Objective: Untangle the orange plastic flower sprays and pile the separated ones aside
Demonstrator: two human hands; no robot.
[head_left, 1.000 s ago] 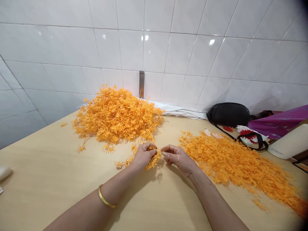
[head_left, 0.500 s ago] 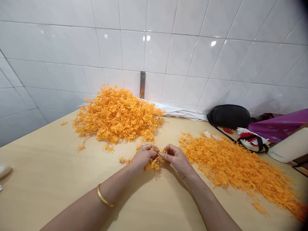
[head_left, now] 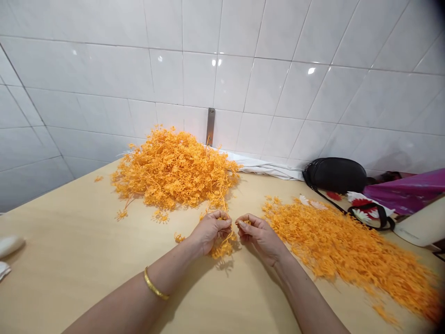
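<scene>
Between thumb and fingers, my left hand pinches an orange artificial flower stem, its frilly heads hanging below the palm. My right hand is closed in a pinch just to the right, a small gap from the left; a small orange piece shows at its fingers, partly hidden. Behind the hands rises a big heap of branched orange plastic flower stems. To the right spreads a flatter pile of loose orange flower pieces.
A black bag with a strap lies at the back right, near red and white flower heads and a purple bag. A cream-coloured container stands at the right edge. White cloth runs along the tiled wall. A whitish object sits far left.
My hands have come apart: the right hand has drawn away from the left with a small orange piece. The view has shifted slightly.
</scene>
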